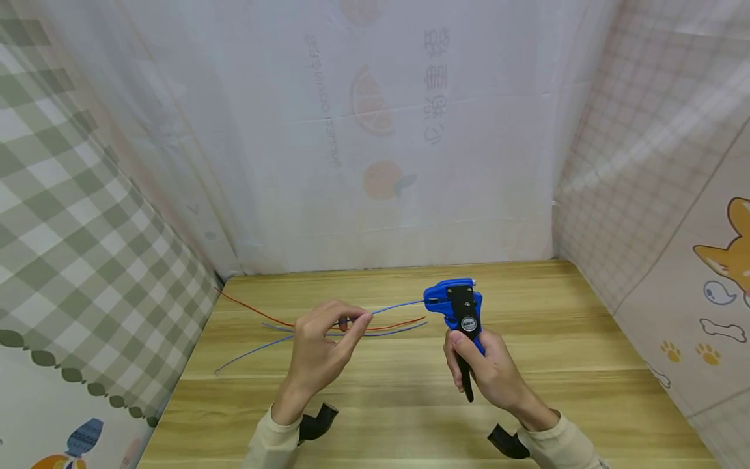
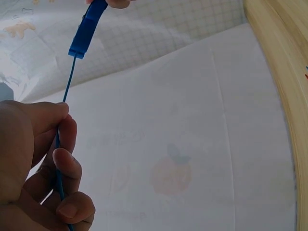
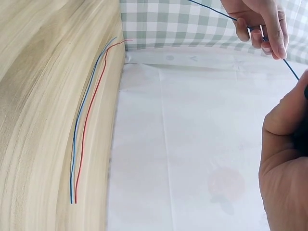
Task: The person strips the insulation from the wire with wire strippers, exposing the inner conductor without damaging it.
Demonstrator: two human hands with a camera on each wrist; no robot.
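Note:
My left hand (image 1: 325, 345) pinches a blue wire (image 1: 394, 306) between thumb and forefinger. From that hand one end of the wire runs right into the nose of a blue and black wire stripper (image 1: 463, 306); the other end trails out to the left. My right hand (image 1: 489, 365) grips the stripper by its handles and holds it above the table. In the left wrist view the wire (image 2: 70, 79) passes along the curled fingers and meets the stripper's blue tip (image 2: 79, 45). The right wrist view shows the right hand (image 3: 288, 159) with the tool mostly hidden.
A red wire (image 3: 86, 120) and a second blue wire (image 3: 77, 115) lie side by side on the wooden table (image 1: 551, 326). A white printed sheet (image 1: 469, 215) stands along the back edge. Checked cloth (image 1: 88, 215) hangs on the left, and a patterned sheet (image 1: 656, 273) on the right.

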